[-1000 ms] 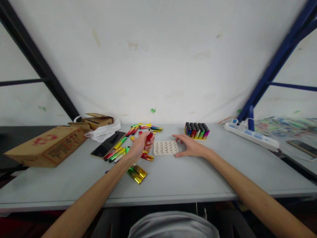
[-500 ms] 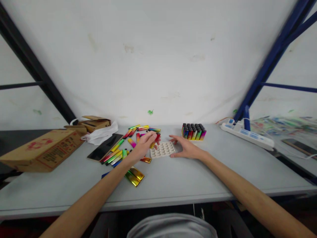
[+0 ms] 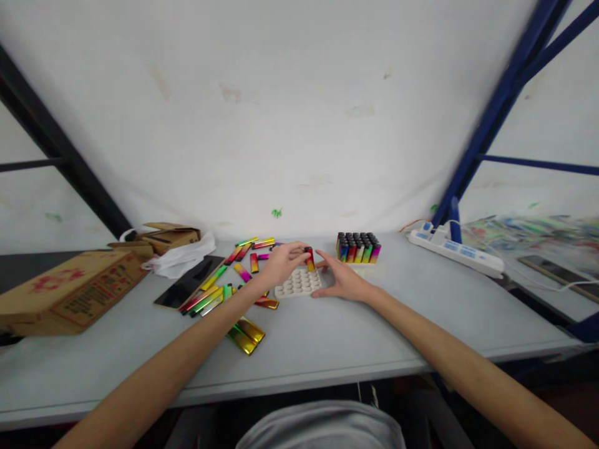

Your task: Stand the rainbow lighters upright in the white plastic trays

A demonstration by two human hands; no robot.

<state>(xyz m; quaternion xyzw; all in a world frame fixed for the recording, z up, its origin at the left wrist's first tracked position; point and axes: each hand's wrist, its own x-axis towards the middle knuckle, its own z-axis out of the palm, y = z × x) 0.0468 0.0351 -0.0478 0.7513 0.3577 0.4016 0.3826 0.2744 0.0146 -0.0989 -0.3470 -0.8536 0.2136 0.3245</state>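
My left hand [image 3: 283, 265] pinches a red and yellow lighter [image 3: 309, 259] and holds it upright over the back right part of a white tray [image 3: 299, 284] with rows of round hollows. At the tray's right side is my right hand [image 3: 345, 278], thumb and fingers spread around its corner. Its index fingertip is close to the lighter; whether they touch I cannot tell. Loose metallic lighters [image 3: 243, 272] in several colours lie left of the tray, some hidden behind my left arm. Further right, a block of lighters [image 3: 359, 249] stands upright in rows, black tops up.
On the left are a cardboard box [image 3: 70, 287], a smaller open box [image 3: 171, 238], a white plastic bag [image 3: 180, 259] and a dark flat panel [image 3: 189, 284]. A white power strip [image 3: 456, 251] lies at the right, with a phone [image 3: 559, 274] beyond. The table's front edge [image 3: 299, 381] runs near my body.
My left hand has moved right, bringing the lighter upright over the tray's back right part. My right hand stays by the tray's right side. The whole view has shifted slightly.
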